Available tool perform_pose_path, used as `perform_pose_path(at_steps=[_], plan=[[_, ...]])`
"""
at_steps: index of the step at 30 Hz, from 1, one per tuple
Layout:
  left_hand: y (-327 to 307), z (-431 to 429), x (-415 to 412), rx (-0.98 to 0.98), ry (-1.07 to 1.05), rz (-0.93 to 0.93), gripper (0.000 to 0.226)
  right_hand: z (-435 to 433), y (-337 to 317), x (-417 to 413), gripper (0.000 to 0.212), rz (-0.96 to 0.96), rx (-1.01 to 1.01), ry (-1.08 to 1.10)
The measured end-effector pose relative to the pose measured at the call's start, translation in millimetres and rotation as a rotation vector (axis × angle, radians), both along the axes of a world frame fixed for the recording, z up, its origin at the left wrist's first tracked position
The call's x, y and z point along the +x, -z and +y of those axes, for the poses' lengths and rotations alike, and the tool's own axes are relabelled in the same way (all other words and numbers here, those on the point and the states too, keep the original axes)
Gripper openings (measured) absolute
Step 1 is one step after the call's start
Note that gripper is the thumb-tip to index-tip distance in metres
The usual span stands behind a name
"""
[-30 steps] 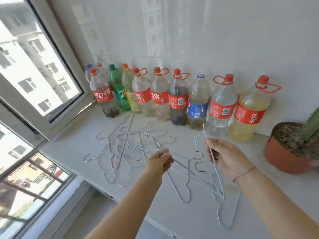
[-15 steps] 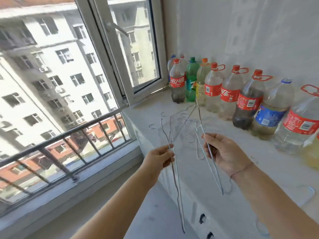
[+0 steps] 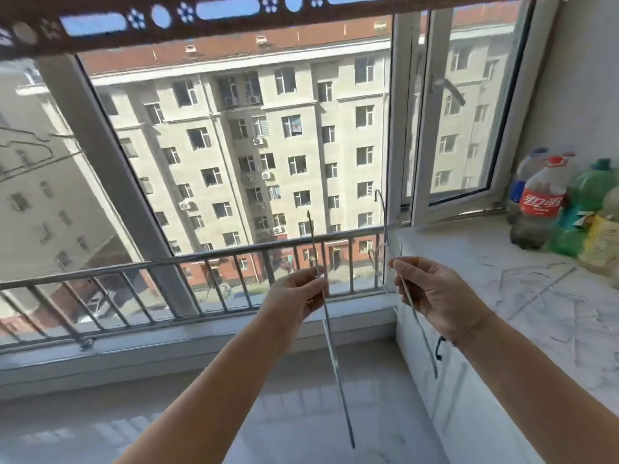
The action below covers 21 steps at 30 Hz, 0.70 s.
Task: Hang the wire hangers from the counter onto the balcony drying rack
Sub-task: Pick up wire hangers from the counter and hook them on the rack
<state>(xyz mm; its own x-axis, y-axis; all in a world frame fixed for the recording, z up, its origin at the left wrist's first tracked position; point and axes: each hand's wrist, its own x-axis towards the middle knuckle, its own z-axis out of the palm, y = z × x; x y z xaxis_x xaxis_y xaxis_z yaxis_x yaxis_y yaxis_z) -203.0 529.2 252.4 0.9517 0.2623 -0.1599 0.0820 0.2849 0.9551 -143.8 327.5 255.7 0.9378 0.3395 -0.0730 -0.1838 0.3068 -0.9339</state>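
Note:
My left hand (image 3: 296, 296) pinches a thin wire hanger (image 3: 335, 360) seen edge-on, hanging down past my wrist. My right hand (image 3: 432, 293) grips a second wire hanger (image 3: 385, 222), its hook rising in front of the window frame. Both hands are held at chest height facing the balcony window. Several more wire hangers (image 3: 542, 289) lie tangled on the white marble counter (image 3: 469, 249) at the right. A dark perforated bar of the drying rack (image 3: 214, 25) runs across the top of the view, well above both hands.
Soda bottles (image 3: 542, 202) stand at the counter's back against the wall. A metal railing (image 3: 187, 262) crosses the big window ahead, and a window sash (image 3: 465, 128) stands open inward at the right. Grey tiled floor lies below.
I have turned left from the counter toward the window. Both hands carried their hangers off the counter and now hold them upright in front of the railing; the rack bar has come into view above.

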Motion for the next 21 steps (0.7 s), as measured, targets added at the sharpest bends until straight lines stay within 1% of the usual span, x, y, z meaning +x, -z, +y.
perform_pose_path(at_steps=[6, 11, 16, 21], plan=[[-53, 120, -51, 0.008, -0.097, -0.049, 0.015, 123, -49, -22, 0.025, -0.063, 0.064, -0.100], [-97, 200, -74, 0.055, -0.152, -0.087, 0.016, 207, -90, -41, 0.020, -0.149, 0.078, -0.147], [-145, 259, -81, 0.115, -0.240, -0.177, 0.017, 268, -126, -49, 0.016, -0.274, 0.083, -0.182], [-186, 300, -88, 0.144, -0.320, -0.269, 0.016, 318, -163, -43, 0.004, -0.391, 0.056, -0.213]])
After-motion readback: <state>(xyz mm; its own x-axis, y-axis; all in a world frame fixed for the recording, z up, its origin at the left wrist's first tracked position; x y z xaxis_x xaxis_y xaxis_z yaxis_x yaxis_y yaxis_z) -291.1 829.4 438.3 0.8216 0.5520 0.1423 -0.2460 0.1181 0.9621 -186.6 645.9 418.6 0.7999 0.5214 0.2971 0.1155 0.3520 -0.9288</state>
